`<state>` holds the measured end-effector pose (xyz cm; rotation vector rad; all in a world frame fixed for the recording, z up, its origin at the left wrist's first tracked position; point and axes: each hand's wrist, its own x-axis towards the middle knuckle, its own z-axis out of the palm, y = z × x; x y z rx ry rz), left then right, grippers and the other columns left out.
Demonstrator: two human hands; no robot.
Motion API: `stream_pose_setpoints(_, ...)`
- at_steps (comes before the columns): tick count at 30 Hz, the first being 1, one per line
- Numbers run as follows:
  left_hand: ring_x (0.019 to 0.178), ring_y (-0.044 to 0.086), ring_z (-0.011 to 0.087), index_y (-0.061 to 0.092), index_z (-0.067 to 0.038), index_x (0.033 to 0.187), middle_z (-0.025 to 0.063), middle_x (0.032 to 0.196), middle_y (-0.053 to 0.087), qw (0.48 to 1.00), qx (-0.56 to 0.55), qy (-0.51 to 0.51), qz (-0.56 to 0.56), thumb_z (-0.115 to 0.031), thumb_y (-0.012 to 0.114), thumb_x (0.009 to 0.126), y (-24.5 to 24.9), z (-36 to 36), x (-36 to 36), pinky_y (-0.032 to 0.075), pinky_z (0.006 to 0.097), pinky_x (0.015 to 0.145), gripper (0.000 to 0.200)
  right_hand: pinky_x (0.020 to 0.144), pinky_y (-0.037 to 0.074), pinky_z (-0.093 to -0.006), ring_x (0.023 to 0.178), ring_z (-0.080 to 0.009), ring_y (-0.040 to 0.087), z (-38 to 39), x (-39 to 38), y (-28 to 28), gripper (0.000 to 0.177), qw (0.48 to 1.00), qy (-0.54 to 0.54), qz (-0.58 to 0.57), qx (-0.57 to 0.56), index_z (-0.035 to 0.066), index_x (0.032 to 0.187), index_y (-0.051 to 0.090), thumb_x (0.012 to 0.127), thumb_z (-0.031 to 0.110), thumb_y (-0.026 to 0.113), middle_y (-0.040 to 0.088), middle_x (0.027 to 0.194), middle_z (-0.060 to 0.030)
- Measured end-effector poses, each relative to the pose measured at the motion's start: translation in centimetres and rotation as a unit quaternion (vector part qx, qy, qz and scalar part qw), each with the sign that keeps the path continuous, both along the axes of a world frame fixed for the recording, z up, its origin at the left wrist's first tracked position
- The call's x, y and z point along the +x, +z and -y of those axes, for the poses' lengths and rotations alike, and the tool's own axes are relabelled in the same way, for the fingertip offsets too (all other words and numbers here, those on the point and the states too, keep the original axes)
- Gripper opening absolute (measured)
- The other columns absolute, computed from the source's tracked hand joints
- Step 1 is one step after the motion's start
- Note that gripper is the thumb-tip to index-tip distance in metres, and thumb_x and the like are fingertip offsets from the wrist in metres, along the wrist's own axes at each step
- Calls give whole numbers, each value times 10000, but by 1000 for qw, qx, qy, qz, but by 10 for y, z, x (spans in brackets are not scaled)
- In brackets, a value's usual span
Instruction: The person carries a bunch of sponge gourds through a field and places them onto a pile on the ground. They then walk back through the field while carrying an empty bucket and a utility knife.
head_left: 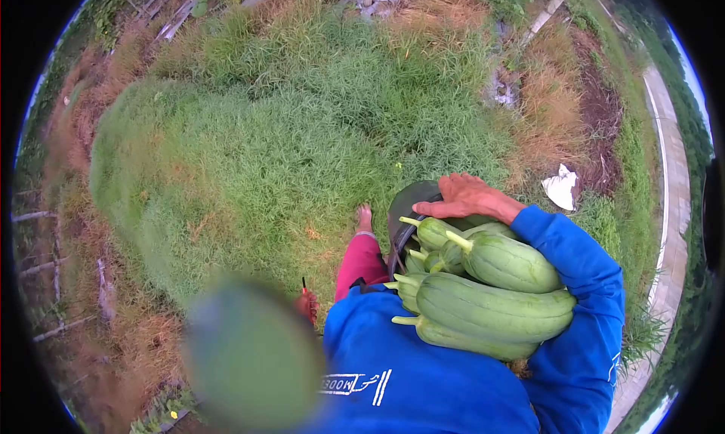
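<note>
My right hand (462, 198) is hooked over the rim of a dark bucket (403, 207), which leans against my right side under my blue sleeve. Long green luffa gourds (495, 305), several of them, fill the bucket and stick out over its edge, their pale stems pointing left. My right forearm curves around the pile. Low beside my body, my left hand (308, 305) is closed around a small thin tool (304, 283) with a dark and red-orange part showing; its kind is too small to make out.
Thick grass (302, 147) spreads ahead, and my bare foot (365, 216) stands in it. A white scrap (561, 187) lies at the right, before a concrete path (668, 169). Wooden poles (550, 12) stand along the edges. A blurred green patch (257, 358) covers the lower left.
</note>
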<state>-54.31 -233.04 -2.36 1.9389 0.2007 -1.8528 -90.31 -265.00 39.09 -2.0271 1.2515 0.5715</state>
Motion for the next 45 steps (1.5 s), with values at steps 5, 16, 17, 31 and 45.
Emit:
stream_pose_setpoints(5, 425, 376, 149, 543, -159, 884, 22, 632, 520, 997, 38, 74, -3, -460, 510, 893, -46, 25, 3, 318, 360, 371, 303, 905, 445, -509, 1030, -432, 600, 52, -4, -36, 985, 991, 18, 54, -118, -108, 1012, 618, 758, 828, 440, 638, 990, -287)
stream_pose_setpoints(16, 484, 365, 19, 538, -132, 949, -26, 736, 537, 926, -366, -44, 78, -354, 518, 961, 129, 337, -46, 279, 199, 391, 224, 886, 439, -506, 1025, -426, 581, 225, 45, -52, 966, 991, 118, -8, -59, -113, 996, 611, 800, 805, 383, 625, 955, -270)
stream_pose_setpoints(17, 484, 373, 20, 542, -121, 969, -21, 740, 543, 906, -415, -47, 73, -342, 519, 963, 147, 378, -61, 286, 198, 394, 222, 891, 433, -505, 1030, -424, 575, 238, 51, -46, 956, 993, 99, -19, -61, -111, 1021, 602, 817, 794, 368, 617, 981, -272)
stream_pose_setpoints(31, 655, 416, 118, 587, 31, 834, 49, 664, 508, 761, -630, -37, 147, -279, 540, 955, 97, 832, -283, 396, 320, 607, 336, 847, 460, -503, 976, -435, 612, 616, -72, -149, 719, 988, 46, -33, -143, -63, 1034, 625, 868, 599, 401, 639, 1002, -297)
stream_pose_setpoints(45, 665, 476, 104, 611, 24, 910, 78, 660, 514, 830, -533, -127, 107, -263, 546, 937, 69, 1259, -469, 420, 312, 624, 296, 847, 451, -497, 980, -428, 603, 1042, -300, -208, 725, 994, 45, 54, -79, -85, 1011, 611, 884, 601, 416, 623, 1013, -288)
